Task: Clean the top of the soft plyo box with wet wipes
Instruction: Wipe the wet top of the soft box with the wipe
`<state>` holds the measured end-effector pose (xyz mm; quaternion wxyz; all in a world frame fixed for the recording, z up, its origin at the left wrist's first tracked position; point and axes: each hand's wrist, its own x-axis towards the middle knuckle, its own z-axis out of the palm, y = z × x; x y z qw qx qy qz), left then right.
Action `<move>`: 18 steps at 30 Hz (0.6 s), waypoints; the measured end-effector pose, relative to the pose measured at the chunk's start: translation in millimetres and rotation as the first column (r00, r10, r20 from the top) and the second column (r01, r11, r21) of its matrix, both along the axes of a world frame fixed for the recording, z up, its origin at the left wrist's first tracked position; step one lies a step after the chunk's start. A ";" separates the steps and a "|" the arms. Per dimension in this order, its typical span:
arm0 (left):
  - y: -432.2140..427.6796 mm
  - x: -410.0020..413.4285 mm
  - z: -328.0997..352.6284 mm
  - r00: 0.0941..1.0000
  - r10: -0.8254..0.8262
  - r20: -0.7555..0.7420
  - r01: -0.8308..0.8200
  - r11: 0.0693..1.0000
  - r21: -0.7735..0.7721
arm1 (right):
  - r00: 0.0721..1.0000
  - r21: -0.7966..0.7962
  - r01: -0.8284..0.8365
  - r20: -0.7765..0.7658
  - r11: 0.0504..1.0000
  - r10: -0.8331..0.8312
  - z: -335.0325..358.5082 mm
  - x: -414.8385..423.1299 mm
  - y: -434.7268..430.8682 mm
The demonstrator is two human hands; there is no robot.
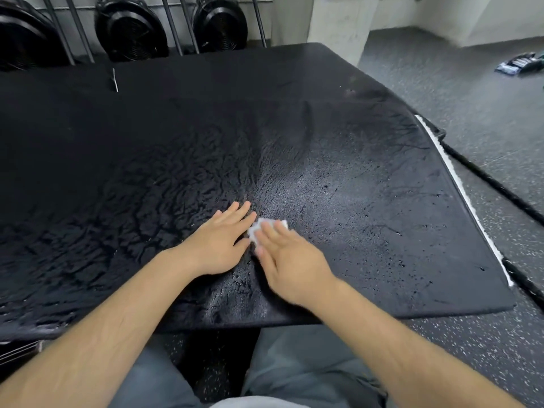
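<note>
**Both palms flat on the box top, wipe under my right fingers**

I see the soft plyo box [176,128] filling most of the view, its black top wrinkled and shiny with wet patches on the near half. The white wet wipe [266,224] lies crumpled on that top, near the front edge and about midway across. My right hand [290,260] lies flat with straight fingers pressing down on the wipe; nothing is curled round it. My left hand [219,245] is spread open and flat on the box just beside the wipe, its forefinger at the wipe's edge; I cannot tell whether it touches.

Nothing stands between the hands and the rest of the top. A thin pale stick-like item [115,81] lies far back on the left. Behind the box three black fans [132,28] sit against slanted dark bars [173,25], and a concrete pillar [341,22] rises at the back right. Along the box's right edge runs a white strip [459,189], with a black strap [500,189] on the speckled floor [471,98] beside it. A dark packet [521,64] lies on the floor well apart, far right.
</note>
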<state>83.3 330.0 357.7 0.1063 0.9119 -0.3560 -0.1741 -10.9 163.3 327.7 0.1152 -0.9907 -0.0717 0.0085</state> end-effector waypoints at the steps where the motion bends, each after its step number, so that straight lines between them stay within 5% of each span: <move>1: 0.8 0.8 0.1 1.000 0.000 -0.007 0.000 1.000 -0.003 | 0.999 -0.007 0.038 -0.002 0.999 -0.038 -1.0 10.6 -9.4; 4: 1.2 -0.2 0.5 1.000 0.004 -0.020 -0.004 1.000 -0.017 | 0.990 -0.022 0.138 0.026 0.990 -0.138 3.5 25.2 -16.7; 9: 5.6 -9.2 -1.9 1.000 0.008 0.011 -0.007 0.999 -0.033 | 0.999 -0.050 -0.038 0.033 0.998 0.040 3.3 -24.4 12.8; 18: 2.0 -29.9 0.5 0.999 -0.026 -0.023 0.026 1.000 -0.006 | 0.988 -0.020 0.111 0.113 0.994 -0.108 6.7 -27.5 -2.6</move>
